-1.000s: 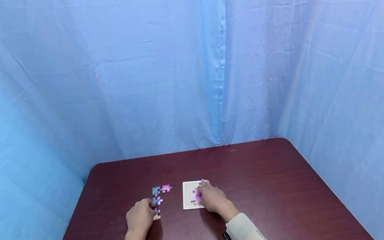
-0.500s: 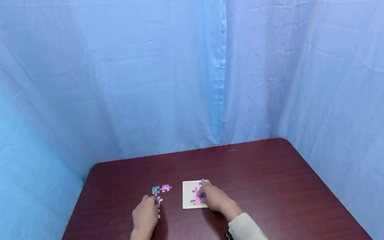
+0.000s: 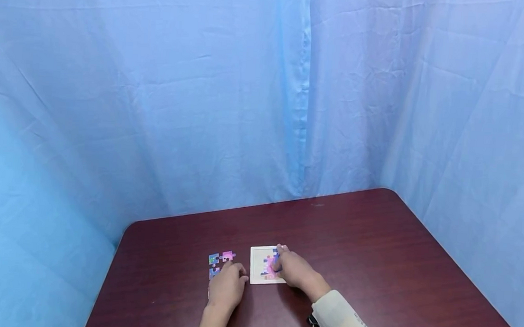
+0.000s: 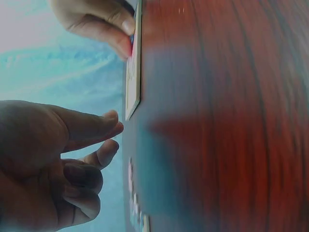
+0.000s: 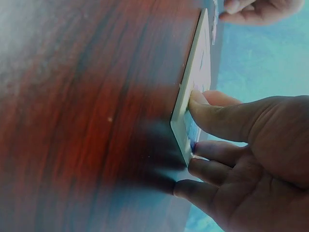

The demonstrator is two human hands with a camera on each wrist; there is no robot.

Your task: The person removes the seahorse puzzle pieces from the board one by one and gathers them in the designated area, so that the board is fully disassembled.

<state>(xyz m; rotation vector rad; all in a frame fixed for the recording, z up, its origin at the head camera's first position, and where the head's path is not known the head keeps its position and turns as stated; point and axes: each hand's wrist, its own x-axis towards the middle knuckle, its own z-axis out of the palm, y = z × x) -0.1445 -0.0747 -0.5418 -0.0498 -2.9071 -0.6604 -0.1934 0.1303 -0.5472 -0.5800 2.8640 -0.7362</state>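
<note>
A shallow white puzzle tray (image 3: 257,265) lies flat on the table with several pink, blue and purple jigsaw pieces (image 3: 268,271) fitted in its right part. My right hand (image 3: 298,270) rests over that part, its thumb (image 5: 207,108) pressing on the pieces and its other fingers reaching down at the rim. Left of the tray, my left hand (image 3: 228,285) hovers low over the table. Its thumb and forefinger stretch toward the tray edge in the left wrist view, nothing showing between them; the other fingers (image 4: 84,179) curl loosely. It partly hides the loose pieces.
Loose jigsaw pieces lie left of the tray, among them a blue-green piece (image 3: 213,259), a pink piece (image 3: 227,256) and a blue piece (image 3: 214,272). The dark red table (image 3: 351,237) has rounded corners. Blue curtains (image 3: 202,106) hang behind it.
My left hand has moved right, from the column of loose pieces toward the tray. My right hand has stayed over the tray, with only slight shifts of the fingers.
</note>
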